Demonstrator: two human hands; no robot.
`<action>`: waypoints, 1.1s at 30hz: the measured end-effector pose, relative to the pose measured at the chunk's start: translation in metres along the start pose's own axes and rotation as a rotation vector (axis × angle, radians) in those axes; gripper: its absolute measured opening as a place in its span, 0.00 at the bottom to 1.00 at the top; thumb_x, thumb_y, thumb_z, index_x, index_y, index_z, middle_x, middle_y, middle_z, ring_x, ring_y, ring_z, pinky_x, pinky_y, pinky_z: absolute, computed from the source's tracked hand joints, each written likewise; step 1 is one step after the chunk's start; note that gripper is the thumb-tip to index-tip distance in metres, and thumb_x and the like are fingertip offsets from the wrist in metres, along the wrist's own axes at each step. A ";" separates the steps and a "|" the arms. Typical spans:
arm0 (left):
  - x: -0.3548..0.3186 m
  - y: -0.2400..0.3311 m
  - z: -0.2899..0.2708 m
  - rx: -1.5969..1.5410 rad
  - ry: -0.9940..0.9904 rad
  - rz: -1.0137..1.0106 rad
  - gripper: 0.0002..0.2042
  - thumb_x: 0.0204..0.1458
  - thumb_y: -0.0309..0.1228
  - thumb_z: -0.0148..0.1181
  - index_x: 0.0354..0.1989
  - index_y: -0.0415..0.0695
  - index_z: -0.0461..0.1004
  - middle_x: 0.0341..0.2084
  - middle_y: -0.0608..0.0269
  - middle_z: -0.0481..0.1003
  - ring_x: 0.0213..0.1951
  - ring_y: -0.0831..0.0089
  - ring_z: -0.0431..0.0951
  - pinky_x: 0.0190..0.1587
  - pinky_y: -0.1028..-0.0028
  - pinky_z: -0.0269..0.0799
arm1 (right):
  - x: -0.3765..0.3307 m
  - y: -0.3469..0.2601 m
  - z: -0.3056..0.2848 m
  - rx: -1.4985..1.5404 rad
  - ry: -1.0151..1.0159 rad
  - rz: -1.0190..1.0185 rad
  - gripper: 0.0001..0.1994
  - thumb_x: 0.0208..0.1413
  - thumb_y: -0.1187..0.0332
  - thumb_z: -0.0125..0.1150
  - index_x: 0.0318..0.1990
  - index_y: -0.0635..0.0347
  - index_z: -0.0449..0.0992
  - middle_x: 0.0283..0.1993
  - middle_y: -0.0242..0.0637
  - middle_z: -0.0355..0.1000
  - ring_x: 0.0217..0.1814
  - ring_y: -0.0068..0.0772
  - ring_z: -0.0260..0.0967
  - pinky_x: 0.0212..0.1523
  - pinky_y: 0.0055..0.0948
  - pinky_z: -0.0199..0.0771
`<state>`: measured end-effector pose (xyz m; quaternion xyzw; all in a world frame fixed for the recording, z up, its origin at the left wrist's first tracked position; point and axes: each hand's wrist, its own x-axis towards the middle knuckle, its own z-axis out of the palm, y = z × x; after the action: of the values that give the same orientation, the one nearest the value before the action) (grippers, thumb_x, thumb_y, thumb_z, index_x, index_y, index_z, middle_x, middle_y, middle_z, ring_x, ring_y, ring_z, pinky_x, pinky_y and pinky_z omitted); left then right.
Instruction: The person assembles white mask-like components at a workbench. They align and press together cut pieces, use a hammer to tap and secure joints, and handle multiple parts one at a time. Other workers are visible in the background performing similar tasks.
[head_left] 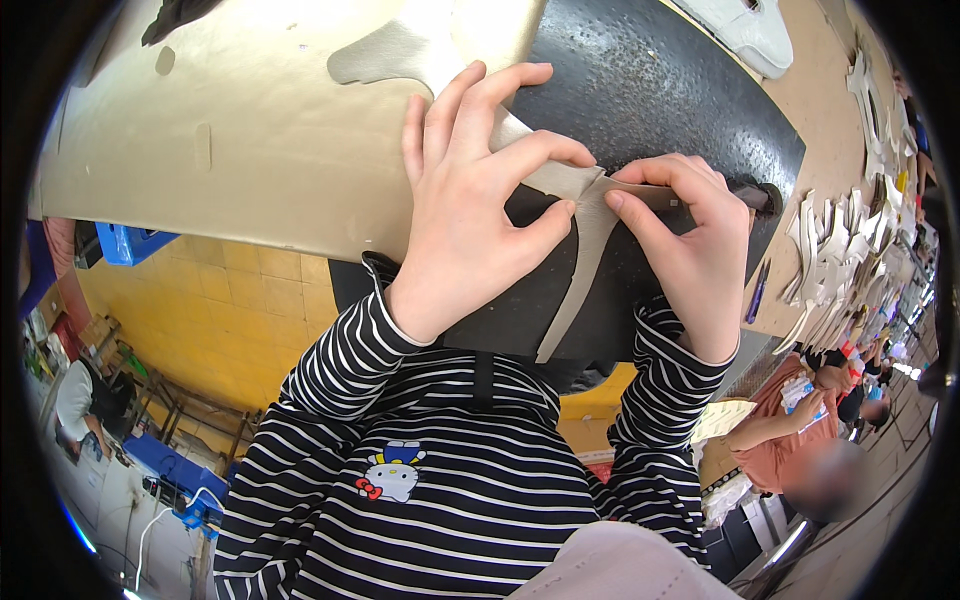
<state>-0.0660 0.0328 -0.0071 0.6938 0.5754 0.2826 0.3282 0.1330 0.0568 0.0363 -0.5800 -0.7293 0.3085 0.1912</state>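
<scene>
A thin grey cut-out piece of leather-like material (583, 265) lies across a black textured mat (650, 90) on the workbench. My left hand (475, 190) presses flat on the piece, with thumb and forefinger pinching it at a fold in its middle. My right hand (685, 245) grips the same piece from the right side, its thumb and fingers closed on the material at the fold. One long strip of the piece hangs down toward me over the mat's near edge. Striped sleeves cover both forearms.
A large beige sheet (230, 130) with cut-out holes covers the bench's left side. Stacks of white cut pieces (835, 260) lie at the right, with a pen (757, 292) beside them. A white shaped part (745, 30) sits at the top. Other people sit at lower left and lower right.
</scene>
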 end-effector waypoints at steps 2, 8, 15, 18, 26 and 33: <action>0.001 0.000 0.002 -0.038 0.025 -0.004 0.12 0.43 0.33 0.69 0.39 0.59 0.83 0.68 0.65 0.62 0.74 0.50 0.49 0.74 0.42 0.32 | 0.001 -0.001 0.000 -0.003 0.003 -0.002 0.06 0.48 0.70 0.74 0.34 0.58 0.83 0.33 0.31 0.80 0.36 0.34 0.74 0.42 0.32 0.65; 0.001 0.001 0.002 -0.018 0.010 -0.001 0.13 0.43 0.33 0.70 0.40 0.59 0.84 0.69 0.64 0.62 0.74 0.51 0.49 0.74 0.45 0.34 | 0.001 -0.004 -0.003 -0.016 -0.037 0.059 0.06 0.49 0.76 0.73 0.35 0.66 0.82 0.34 0.35 0.79 0.39 0.30 0.73 0.45 0.28 0.69; 0.002 0.002 0.001 0.009 -0.006 -0.001 0.14 0.43 0.32 0.71 0.41 0.57 0.84 0.70 0.62 0.61 0.74 0.54 0.51 0.74 0.47 0.35 | 0.003 -0.002 0.003 0.008 0.031 0.099 0.05 0.50 0.69 0.72 0.32 0.57 0.84 0.31 0.32 0.81 0.35 0.34 0.75 0.42 0.32 0.66; 0.002 0.003 0.001 0.005 -0.012 -0.009 0.14 0.42 0.32 0.71 0.41 0.57 0.84 0.70 0.62 0.61 0.74 0.54 0.51 0.74 0.48 0.35 | 0.004 -0.002 0.003 0.018 0.028 0.114 0.05 0.50 0.69 0.72 0.32 0.58 0.84 0.31 0.33 0.81 0.35 0.34 0.75 0.42 0.32 0.66; 0.003 0.003 0.000 0.000 -0.019 -0.005 0.15 0.42 0.31 0.71 0.42 0.57 0.84 0.69 0.61 0.61 0.74 0.54 0.51 0.74 0.49 0.36 | 0.005 -0.007 0.000 -0.002 -0.023 0.152 0.06 0.51 0.75 0.71 0.36 0.66 0.83 0.33 0.36 0.80 0.38 0.28 0.74 0.43 0.27 0.71; 0.003 0.003 -0.001 0.009 -0.029 -0.008 0.15 0.42 0.31 0.71 0.42 0.56 0.84 0.70 0.61 0.61 0.74 0.53 0.51 0.74 0.48 0.35 | 0.007 -0.008 0.000 -0.006 -0.032 0.179 0.06 0.51 0.73 0.71 0.35 0.65 0.84 0.32 0.36 0.79 0.36 0.26 0.73 0.42 0.26 0.69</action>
<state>-0.0640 0.0353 -0.0040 0.6969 0.5746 0.2688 0.3345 0.1253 0.0628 0.0411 -0.6384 -0.6784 0.3313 0.1498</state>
